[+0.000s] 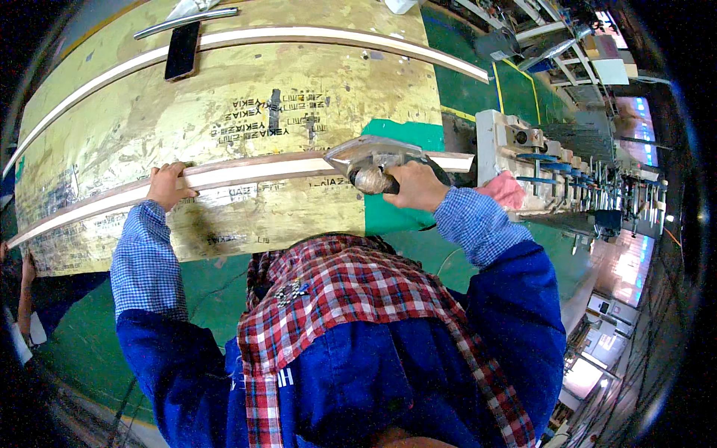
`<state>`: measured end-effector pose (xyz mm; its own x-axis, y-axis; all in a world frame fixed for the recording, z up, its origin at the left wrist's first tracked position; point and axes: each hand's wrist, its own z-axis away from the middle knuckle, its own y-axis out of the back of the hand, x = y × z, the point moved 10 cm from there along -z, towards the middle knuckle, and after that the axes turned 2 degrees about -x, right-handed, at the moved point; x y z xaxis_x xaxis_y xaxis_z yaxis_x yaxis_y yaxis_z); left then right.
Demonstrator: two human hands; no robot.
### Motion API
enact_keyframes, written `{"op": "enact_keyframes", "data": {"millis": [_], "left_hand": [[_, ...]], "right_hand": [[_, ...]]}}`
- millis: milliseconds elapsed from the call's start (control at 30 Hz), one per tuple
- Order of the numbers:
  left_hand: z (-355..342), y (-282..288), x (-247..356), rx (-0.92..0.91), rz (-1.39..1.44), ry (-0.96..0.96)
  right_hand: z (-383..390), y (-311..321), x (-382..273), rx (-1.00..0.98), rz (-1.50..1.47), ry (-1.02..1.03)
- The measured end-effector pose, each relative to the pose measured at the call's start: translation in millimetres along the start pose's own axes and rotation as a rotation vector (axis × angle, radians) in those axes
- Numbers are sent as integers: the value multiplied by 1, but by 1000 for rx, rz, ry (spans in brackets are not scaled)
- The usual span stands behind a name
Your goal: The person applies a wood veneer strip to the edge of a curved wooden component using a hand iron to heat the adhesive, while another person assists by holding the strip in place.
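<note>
My left hand (166,187) grips a long, narrow strip (258,170) with a white face and brown edges, which lies across the worn yellow work surface (276,209). My right hand (414,185) is closed on the handle of a clothes-iron-shaped metal tool (366,149), whose pointed body rests on the strip near its right end. The tool's underside is hidden. A green sheet (402,131) lies beneath that end of the strip.
Farther back lie a second curved-looking strip (299,35), a black phone (181,52) and a metal bar (166,29). At right stands a machine (538,157) with a pink cloth (502,190). Another person's hand (28,267) is at far left.
</note>
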<state>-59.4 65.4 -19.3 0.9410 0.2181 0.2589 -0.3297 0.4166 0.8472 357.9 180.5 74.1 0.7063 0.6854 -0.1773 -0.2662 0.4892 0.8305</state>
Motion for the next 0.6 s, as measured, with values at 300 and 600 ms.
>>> {"op": "enact_keyframes", "data": {"millis": [300,600], "left_hand": [[2,-4,-7,11,21,-36],[-7,-3,-1,69,25,-51]], "right_hand": [[-15,-1,-28,-84,31,-1],[-19,-10,-36,-50,11,106]]}}
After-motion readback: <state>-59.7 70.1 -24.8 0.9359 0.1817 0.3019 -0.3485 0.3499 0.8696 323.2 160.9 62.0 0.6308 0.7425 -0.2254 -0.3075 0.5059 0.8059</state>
